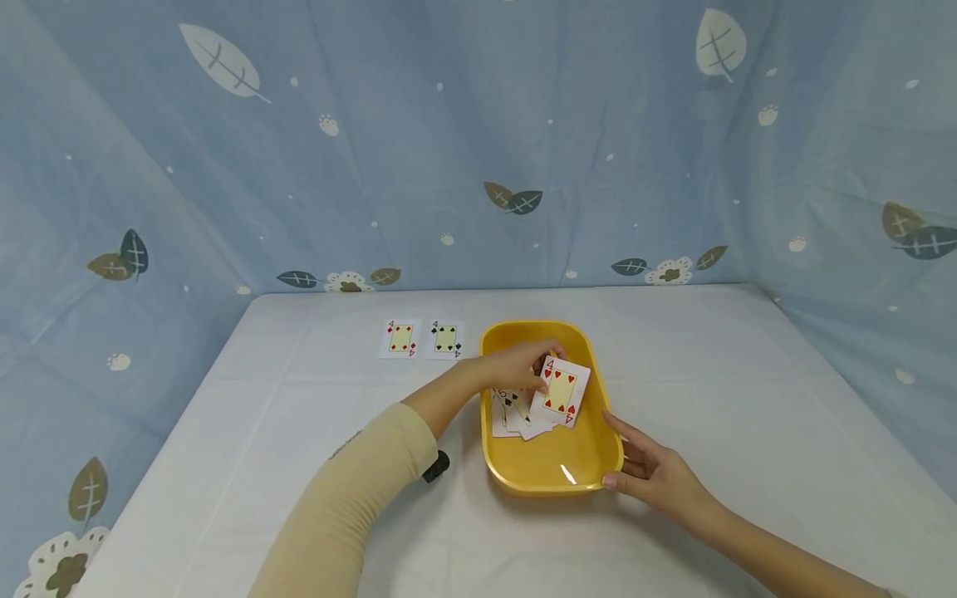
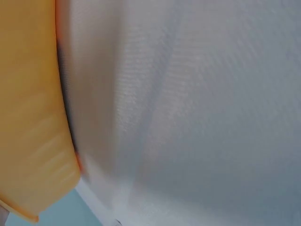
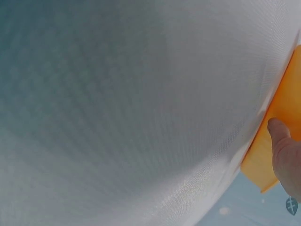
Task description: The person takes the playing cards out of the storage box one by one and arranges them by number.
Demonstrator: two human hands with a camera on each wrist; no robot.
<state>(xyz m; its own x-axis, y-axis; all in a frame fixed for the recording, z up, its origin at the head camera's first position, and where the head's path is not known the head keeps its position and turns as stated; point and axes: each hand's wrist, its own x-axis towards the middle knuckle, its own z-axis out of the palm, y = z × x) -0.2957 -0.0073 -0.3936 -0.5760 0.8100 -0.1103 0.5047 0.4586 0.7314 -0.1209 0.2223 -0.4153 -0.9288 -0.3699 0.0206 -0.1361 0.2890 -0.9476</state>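
A yellow tray (image 1: 555, 465) sits in the middle of the white table, with a loose pile of playing cards (image 1: 514, 415) inside it. My left hand (image 1: 521, 363) reaches over the tray and pinches a four of hearts (image 1: 562, 390), face up, just above the pile. My right hand (image 1: 649, 470) grips the tray's near right corner, thumb (image 3: 281, 136) on the rim. The left wrist view shows only the tray's outer wall (image 2: 28, 103) and the cloth. Two cards lie face up left of the tray: a four of diamonds (image 1: 400, 338) and a four of spades (image 1: 445, 339).
A white cloth (image 1: 748, 399) covers the table. Blue fabric with leaf prints (image 1: 478, 141) closes in the back and both sides. The table's edges run close to the fabric at the left and right.
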